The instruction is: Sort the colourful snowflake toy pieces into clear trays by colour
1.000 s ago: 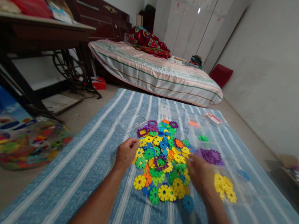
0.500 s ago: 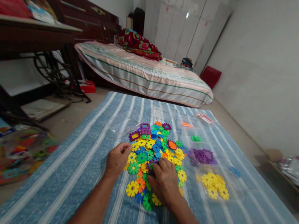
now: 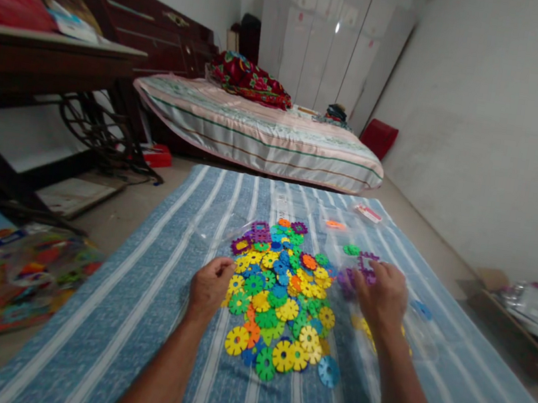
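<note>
Blue cloth [image 3: 152, 271], white-striped; mixed disc pile [image 3: 287, 309] mid-cloth. Right hand [image 3: 382, 298]: fingers pinched on purple piece [image 3: 368, 262], over clear trays [image 3: 429, 347] right of pile. Left hand [image 3: 210, 287]: fingers curled, at pile's left edge; can't tell if holding anything. Beyond: bed [image 3: 268, 141], red bundle [image 3: 254, 83] atop, wardrobe [image 3: 317, 47] behind. Treadle stand [image 3: 57, 62] left, pale wall [image 3: 491, 134] right.

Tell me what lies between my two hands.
The head view shows a mixed pile of colorful notched pieces between your left hand and right hand, plus purple pieces close to the right one.
</note>
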`<state>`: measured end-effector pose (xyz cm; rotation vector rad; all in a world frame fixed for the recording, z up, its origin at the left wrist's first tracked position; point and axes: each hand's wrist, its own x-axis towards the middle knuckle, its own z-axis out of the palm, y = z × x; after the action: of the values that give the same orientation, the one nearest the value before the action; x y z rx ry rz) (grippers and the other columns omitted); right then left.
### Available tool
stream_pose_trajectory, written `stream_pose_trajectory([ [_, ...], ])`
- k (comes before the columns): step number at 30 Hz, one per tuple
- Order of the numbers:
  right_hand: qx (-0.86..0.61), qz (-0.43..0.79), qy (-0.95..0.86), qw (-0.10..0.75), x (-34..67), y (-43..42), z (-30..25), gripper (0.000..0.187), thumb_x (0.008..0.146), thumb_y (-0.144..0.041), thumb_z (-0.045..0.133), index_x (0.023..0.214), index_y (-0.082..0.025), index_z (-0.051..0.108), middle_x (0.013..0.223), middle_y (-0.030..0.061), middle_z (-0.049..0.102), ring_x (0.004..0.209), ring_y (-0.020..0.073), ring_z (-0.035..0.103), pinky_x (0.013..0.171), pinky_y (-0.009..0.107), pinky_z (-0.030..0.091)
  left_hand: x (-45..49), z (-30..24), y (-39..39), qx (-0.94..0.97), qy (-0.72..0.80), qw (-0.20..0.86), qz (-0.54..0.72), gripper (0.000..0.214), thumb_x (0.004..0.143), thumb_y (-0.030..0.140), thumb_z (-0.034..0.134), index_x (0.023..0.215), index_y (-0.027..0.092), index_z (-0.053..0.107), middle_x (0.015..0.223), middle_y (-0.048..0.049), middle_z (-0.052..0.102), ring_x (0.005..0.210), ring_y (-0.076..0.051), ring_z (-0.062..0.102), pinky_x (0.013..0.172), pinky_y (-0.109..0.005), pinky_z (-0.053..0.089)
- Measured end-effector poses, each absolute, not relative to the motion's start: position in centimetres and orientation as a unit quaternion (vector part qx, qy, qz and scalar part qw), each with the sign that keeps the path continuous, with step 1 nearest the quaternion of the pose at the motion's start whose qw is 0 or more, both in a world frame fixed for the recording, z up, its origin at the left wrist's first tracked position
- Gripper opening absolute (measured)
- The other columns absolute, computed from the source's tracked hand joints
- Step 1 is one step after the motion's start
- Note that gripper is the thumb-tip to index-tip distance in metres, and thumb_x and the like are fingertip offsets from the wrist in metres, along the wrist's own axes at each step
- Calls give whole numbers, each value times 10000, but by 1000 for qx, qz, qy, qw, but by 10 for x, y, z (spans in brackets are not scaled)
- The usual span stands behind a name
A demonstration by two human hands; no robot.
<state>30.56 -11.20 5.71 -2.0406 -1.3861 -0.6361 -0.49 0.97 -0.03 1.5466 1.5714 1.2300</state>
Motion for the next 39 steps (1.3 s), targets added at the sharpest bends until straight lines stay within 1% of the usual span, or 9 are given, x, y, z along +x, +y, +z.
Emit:
stream_pose_trajectory([
  [3,-808,-216,-507,209,312,-113,53,324,882,-455,551,897,-168,701,831,114,655,826,258,560,752,358,371,-5,-1,10,582,593,305,466,286,671,459,562,750,205,668,686,0,703,649,-173,643,637,-257,493],
  [8,-755,-146,-600,220,281,-106,42,260,912,-337,492,845,-184,693,825,90,681,816,219,583,770,311,370,-4,1,9,584,593,302,465,281,667,458,556,738,211,669,665,6,698,643,-176,643,627,-258,487],
  [13,-741,-42,-652,158,248,-81,50,213,901,-267,509,1012,-189,674,996,91,677,967,216,591,821,285,392,-5,0,9,587,599,290,462,275,682,455,562,744,211,674,649,10,691,636,-173,639,605,-251,476],
  [17,-774,3,-628,82,239,-53,49,242,889,-211,494,1078,-188,643,1032,96,662,980,221,599,779,285,401,-6,-2,8,591,592,297,460,269,699,448,555,751,211,673,673,8,697,649,-171,641,627,-251,486],
  [24,-774,6,-628,81,238,-34,32,296,914,-151,415,1082,-200,654,994,98,684,895,198,621,741,269,401,-6,-2,7,596,597,290,452,263,718,436,545,759,209,670,675,7,695,655,-169,638,659,-252,485],
  [27,-766,4,-629,133,239,-43,28,278,918,-179,412,1046,-185,659,962,89,693,869,183,625,752,260,409,-6,-1,7,596,598,289,451,254,718,432,544,759,212,666,673,8,695,653,-169,637,652,-252,483],
  [34,-643,199,-542,503,234,-66,18,300,816,-375,516,998,-174,644,847,25,685,765,175,630,714,281,486,-5,1,5,595,595,291,455,244,716,423,552,750,210,666,667,10,696,636,-163,636,619,-242,480],
  [36,-628,248,-504,539,232,-71,17,359,777,-379,531,1046,-165,635,842,26,687,727,175,629,682,288,498,-5,1,5,594,595,295,454,247,715,421,553,752,206,669,664,10,692,634,-161,635,620,-240,479],
  [39,-638,258,-502,524,231,-78,18,384,737,-343,528,1060,-172,645,785,11,682,673,174,609,640,291,491,-4,0,6,593,596,297,453,261,711,433,555,763,207,674,671,10,693,643,-164,636,621,-244,476],
])
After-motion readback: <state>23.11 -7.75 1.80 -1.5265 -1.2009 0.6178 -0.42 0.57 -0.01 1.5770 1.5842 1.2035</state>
